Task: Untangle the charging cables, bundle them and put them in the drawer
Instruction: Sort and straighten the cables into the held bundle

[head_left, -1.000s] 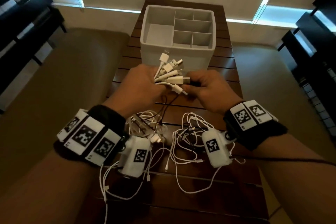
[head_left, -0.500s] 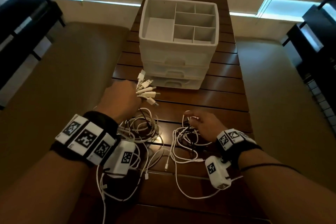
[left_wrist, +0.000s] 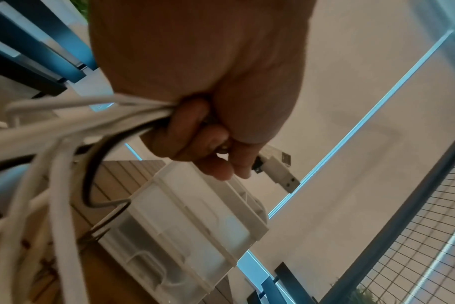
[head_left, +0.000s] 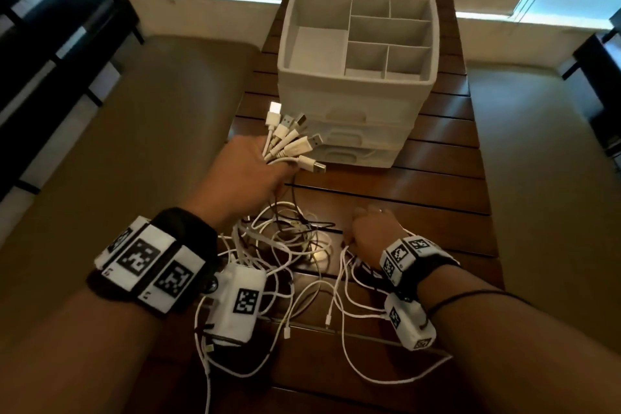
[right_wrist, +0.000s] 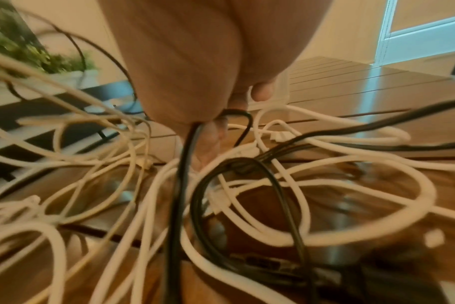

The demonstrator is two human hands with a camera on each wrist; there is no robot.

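Observation:
My left hand point(head_left: 250, 170) grips a bunch of charging cables just behind their USB plugs point(head_left: 295, 141), which fan out toward the white drawer unit point(head_left: 359, 84). In the left wrist view its fingers point(left_wrist: 195, 148) curl round the cords, with one plug point(left_wrist: 281, 170) sticking out. The cords trail down into a tangle of white and black cables point(head_left: 289, 245) on the wooden table point(head_left: 437, 185). My right hand point(head_left: 371, 230) is low in the tangle's right side. The right wrist view shows it point(right_wrist: 208, 115) pinching a black cable point(right_wrist: 182, 185) among the white loops.
The drawer unit has an open divided tray on top and three closed drawers point(head_left: 349, 134) facing me. Loose cable ends point(head_left: 329, 316) lie near the table's front. Tan floor lies on both sides, with dark shelving point(head_left: 50, 44) at far left and right.
My right hand let go of the plugs, dropped to the tangle on the table and took hold of a black cable. The left hand kept the plug bunch, shifting slightly left.

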